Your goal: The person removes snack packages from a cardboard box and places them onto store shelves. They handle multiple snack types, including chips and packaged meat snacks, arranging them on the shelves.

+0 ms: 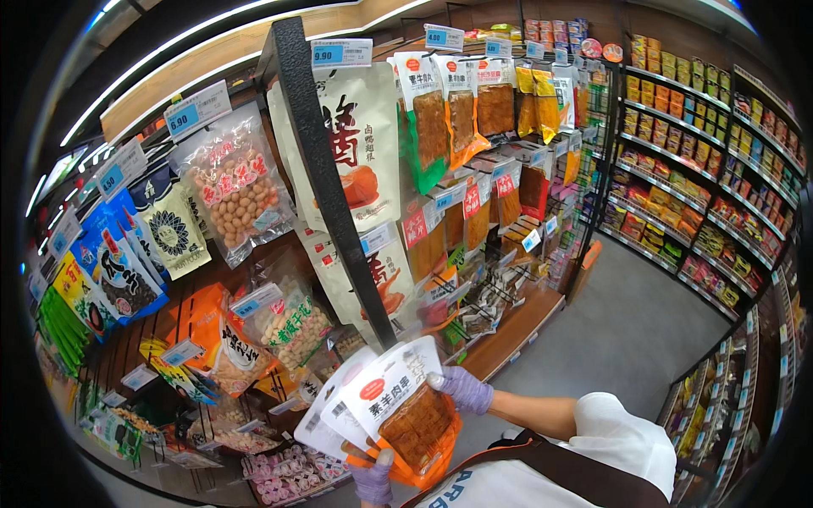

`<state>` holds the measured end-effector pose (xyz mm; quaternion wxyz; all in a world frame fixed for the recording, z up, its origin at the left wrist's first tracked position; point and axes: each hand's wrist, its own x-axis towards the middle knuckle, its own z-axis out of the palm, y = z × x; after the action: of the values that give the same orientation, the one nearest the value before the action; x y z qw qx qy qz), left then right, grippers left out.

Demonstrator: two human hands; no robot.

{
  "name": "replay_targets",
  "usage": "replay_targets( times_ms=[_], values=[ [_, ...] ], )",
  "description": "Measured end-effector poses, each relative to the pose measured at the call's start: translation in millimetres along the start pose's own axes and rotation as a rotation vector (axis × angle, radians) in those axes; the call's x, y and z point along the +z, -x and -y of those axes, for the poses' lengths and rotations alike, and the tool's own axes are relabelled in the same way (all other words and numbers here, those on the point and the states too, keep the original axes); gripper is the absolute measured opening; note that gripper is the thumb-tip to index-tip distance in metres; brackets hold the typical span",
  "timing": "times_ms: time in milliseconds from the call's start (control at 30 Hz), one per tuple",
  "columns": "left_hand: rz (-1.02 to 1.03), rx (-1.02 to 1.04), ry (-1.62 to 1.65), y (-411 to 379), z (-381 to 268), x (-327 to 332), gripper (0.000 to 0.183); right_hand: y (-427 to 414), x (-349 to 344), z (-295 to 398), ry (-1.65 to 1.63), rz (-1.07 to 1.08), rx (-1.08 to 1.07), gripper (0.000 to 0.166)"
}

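Several white and orange plastic snack packets [416, 422], with brown pieces behind a clear window, are fanned out in front of my chest. My left hand [375, 476], in a purple knitted glove, grips their lower left edge. My right hand [462, 388], gloved alike, holds their upper right edge with the thumb on the front packet. A matching white and orange packet [462, 114] hangs on the rack above, between a white and green packet [427, 120] and another brown-filled one [495, 101].
A black metal upright [330, 184] stands just beyond the packets. Left of it hang a bag of peanuts [238, 209] and an orange bag [219, 343]. A wooden base shelf [508, 336] runs along the rack. Stocked shelves [673, 171] line the far side of the grey floor [610, 330].
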<state>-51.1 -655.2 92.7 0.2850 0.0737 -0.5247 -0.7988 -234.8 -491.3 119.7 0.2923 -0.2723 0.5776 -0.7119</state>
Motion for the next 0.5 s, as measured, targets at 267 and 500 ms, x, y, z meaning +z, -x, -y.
replay_targets(
  times_ms=[267, 500],
  values=[
    [0.025, 0.010, -0.112, -36.8, 24.9, 147.6, 0.065, 6.2, -106.6, 64.1, 0.226, 0.043, -0.191, 0.036],
    [-0.066, 0.044, -0.056, -63.7, 70.4, 246.2, 0.065, -23.0, -224.3, 133.6, 0.353, 0.375, -0.126, 0.040]
  ],
)
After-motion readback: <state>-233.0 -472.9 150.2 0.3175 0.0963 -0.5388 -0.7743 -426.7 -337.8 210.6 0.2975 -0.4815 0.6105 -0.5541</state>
